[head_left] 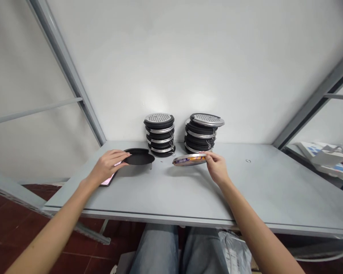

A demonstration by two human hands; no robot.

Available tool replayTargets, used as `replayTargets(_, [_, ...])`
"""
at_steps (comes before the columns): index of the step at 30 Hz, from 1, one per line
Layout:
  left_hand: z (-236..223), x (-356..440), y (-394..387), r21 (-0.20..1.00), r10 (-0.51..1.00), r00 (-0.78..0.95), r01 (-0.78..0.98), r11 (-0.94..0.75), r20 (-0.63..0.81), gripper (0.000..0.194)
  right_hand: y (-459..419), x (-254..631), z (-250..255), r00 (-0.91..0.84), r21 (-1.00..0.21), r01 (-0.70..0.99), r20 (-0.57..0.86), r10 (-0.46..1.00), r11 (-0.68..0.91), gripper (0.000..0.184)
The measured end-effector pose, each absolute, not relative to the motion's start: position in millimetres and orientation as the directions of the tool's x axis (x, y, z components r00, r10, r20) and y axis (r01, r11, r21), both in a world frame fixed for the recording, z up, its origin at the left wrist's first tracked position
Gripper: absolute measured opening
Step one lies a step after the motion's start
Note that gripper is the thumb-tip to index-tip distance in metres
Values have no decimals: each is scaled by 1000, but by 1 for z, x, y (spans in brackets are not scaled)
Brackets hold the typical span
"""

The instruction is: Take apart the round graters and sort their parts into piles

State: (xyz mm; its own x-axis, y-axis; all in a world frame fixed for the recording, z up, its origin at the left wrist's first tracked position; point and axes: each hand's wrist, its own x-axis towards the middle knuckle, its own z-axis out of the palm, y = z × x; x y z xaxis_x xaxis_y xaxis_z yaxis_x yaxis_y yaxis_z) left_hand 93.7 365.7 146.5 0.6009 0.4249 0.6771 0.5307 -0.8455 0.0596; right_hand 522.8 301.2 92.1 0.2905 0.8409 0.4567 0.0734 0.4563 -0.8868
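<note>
My left hand (111,164) pinches the left edge of a shallow round black dish (140,158), which hangs a little above the table, a thin metal bit sticking down from its right side. On the right, my right hand (216,166) grips the rim of a flat metal-edged disc (189,160) with a purple, yellow and white coloured side, tilted above the tabletop. Behind them stand two stacks of round black and silver tins, the left stack (160,134) and the right stack (202,133), both topped by perforated silver discs. The right stack's top piece sits askew.
A phone (108,180) with a lit screen lies under my left hand. A small metal clip (248,161) rests on the grey table (274,186) at right. Grey metal posts flank the table; white boxes and cables (322,158) sit beyond the right post.
</note>
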Motion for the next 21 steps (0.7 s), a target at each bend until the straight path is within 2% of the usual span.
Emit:
replayTargets(2, [154,82,384,-7,435,668,550,-835,605,27,298,519,93,253,-873,215,483,839,437,24])
replayTargets(4, [158,77,404,-21,462,719,551,-834,518,29,296,517,94,243,-862,255,496,834,439,22])
replayTargets(9, [148,79,447,92,619,658,650,-754,428,33,289,514,99,195,-819,312,552,811,482,19])
replayTargets(12, [134,87,465,116,707,594,728,-675,385,29,282,507,96,87,-680,419,689,720,601,17])
replayTargets(14, [125,95,473,130,726,583,740,-660,365,25,279,502,91,-75,-541,502,750,657,675,21])
replayTargets(16, [119,104,477,147,734,580,741,-656,353,21,279,498,85,-248,-430,573,721,647,698,22])
replayTargets(18, [117,115,475,161,734,573,738,-656,365,22,279,495,83,-361,-370,635,633,685,678,21])
replayTargets(21, [119,133,453,170,718,544,733,-658,433,29,263,486,93,-406,-384,666,534,742,640,22])
